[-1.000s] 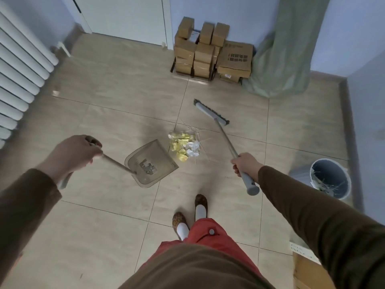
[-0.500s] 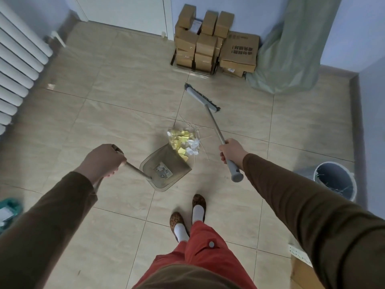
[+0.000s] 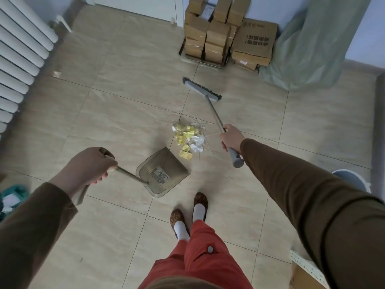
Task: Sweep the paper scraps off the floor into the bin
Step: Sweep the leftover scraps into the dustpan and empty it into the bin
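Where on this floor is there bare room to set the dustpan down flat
Bare tiles lie between the radiator and the paper scraps, and in front of your left hand. It is crowded at the cardboard boxes and green sack, and beside the bin.

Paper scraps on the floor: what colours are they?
Mostly yellow with some white, in the head view: paper scraps.
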